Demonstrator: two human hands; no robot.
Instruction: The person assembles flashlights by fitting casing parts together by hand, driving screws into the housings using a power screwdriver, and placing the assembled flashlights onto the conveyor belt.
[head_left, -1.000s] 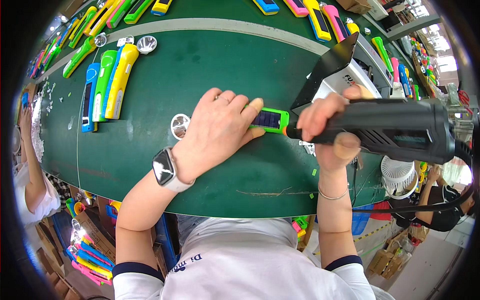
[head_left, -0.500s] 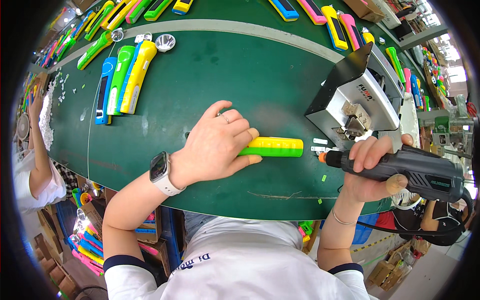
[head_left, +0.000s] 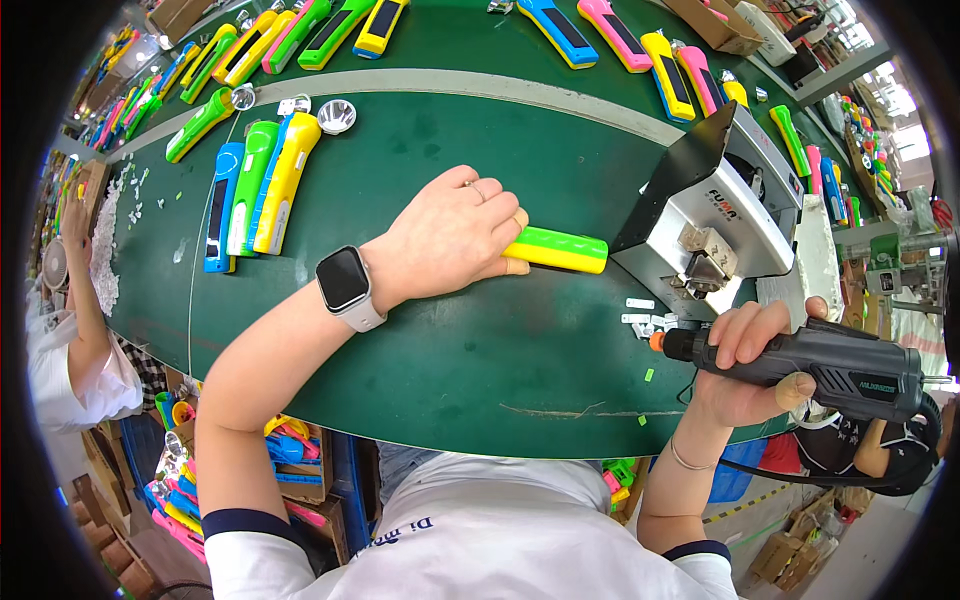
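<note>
A yellow-and-green flashlight body (head_left: 565, 250) lies across the middle of the green table, with my left hand (head_left: 455, 232) closed around its left end. That end is hidden under my fingers. In my right hand (head_left: 750, 350) is a black electric screwdriver (head_left: 830, 365), its orange tip (head_left: 657, 341) pointing left, just above the table. Small white plastic pieces (head_left: 645, 318) lie beside the tip. Right of the flashlight body stands a silver-and-black box-shaped machine (head_left: 715, 210), probably a screw feeder, close to the body's right end.
Several flashlight bodies (head_left: 278, 185) lie side by side at the left, with a round silver reflector (head_left: 337, 117) at their top. More coloured ones (head_left: 555, 35) line the far side. A cable (head_left: 800, 475) hangs from the screwdriver. Another person's arm (head_left: 85, 290) is at far left.
My left hand has moved up and slightly right with the flashlight body, which has rolled so green now faces the far side and yellow the near side. The screwdriver stays near the same spot.
</note>
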